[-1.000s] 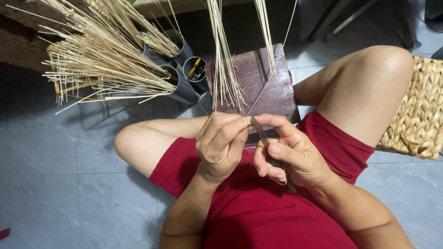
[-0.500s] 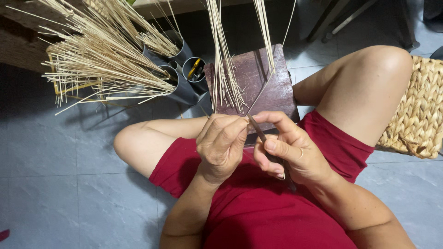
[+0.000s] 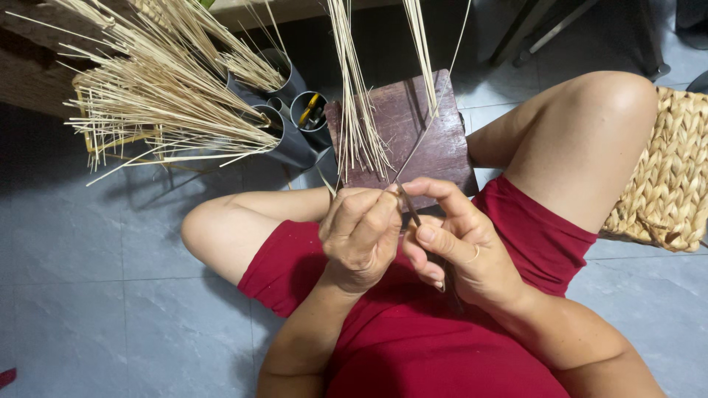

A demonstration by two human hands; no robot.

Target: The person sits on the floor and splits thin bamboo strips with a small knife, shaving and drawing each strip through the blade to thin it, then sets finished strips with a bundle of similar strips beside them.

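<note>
While my left hand [image 3: 361, 236] curls shut around one thin strip [image 3: 426, 140] of reed, my right hand [image 3: 461, 243] pinches a single small knife [image 3: 410, 206] against it, both hands touching above my lap. That strip runs up and away from my fingers, slanting right toward the top. Beyond it sits one dark wooden block [image 3: 402, 133], two hanging bundles of straw [image 3: 354, 96], three grey tubes [image 3: 295, 110], and one woven basket [image 3: 671, 177] by my right knee.
</note>
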